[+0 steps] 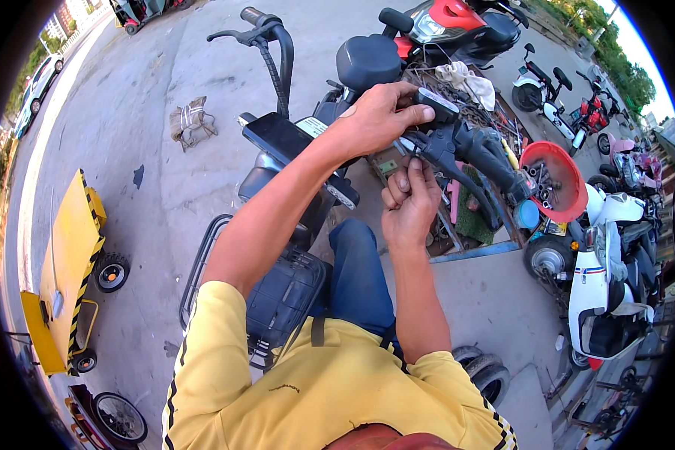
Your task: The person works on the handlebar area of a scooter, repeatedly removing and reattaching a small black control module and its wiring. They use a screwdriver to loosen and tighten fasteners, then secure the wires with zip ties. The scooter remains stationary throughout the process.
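Observation:
My left hand (382, 116) reaches across to the right end of an electric bike's handlebar. Its thumb and fingers close on a black, rounded unit (438, 105) with a glossy face. Just below, my right hand (411, 191) is closed in a pinch with the fingertips up against the underside of the handlebar clamp. Whatever lies between those fingers is too small to make out. Beside it are the black brake lever (474, 187) and the dark handlebar grip (495, 161). The bike's other handlebar end (276, 56) points away at the upper left.
A black wire basket (286, 300) sits by my legs. To the right stand a tool-filled metal tray (469, 253), a red bowl of sockets (566, 169) and a white scooter (589, 307). A yellow cart (71, 262) is at left; tires (484, 371) lie near my right elbow.

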A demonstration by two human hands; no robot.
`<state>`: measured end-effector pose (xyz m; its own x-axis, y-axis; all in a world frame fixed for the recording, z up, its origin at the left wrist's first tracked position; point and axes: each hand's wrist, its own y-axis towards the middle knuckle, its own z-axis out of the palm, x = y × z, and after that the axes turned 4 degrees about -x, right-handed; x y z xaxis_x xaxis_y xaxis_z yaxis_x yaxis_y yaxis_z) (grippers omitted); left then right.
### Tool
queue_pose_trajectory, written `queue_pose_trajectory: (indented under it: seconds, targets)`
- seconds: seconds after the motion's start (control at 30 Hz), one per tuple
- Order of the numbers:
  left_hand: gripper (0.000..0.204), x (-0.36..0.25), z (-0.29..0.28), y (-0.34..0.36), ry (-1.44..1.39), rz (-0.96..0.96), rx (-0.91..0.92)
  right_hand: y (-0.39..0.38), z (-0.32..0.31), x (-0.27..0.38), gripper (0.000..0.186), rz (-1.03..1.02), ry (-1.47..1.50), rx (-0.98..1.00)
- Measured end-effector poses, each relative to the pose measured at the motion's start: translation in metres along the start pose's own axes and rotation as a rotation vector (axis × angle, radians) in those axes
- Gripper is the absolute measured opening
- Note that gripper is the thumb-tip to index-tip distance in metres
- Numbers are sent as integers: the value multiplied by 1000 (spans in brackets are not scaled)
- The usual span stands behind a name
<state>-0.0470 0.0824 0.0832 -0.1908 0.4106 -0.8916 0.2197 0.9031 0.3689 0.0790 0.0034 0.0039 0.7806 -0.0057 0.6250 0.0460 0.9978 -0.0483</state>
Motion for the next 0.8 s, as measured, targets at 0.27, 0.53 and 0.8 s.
queue_pose_trajectory:
  seconds: [0.27,0.53,0.8]
  targets:
    - [46,11,6,4,63,35,2,48,-43,-24,16,-274,-283,53]
    - [44,6,5,0,-46,18,41,-21,-1,-1,19,-129,-150,-2]
    - [45,13,2,4,-154,-41,93,16,-32,-34,17,-195,-231,-19]
